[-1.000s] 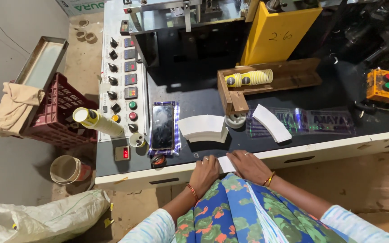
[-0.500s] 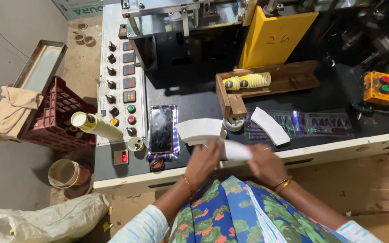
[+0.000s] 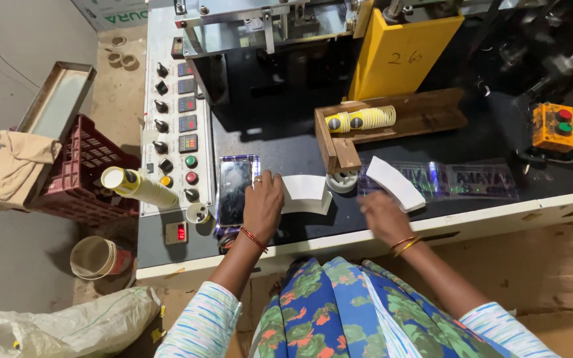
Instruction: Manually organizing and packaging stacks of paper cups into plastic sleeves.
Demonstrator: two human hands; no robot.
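White paper blanks (image 3: 305, 193) touch left hand (image 3: 262, 204).

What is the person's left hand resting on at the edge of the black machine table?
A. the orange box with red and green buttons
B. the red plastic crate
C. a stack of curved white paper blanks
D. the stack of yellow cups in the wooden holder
C: the left hand lies on the stack of curved white paper blanks, just beside the phone, far from cups, box and crate.
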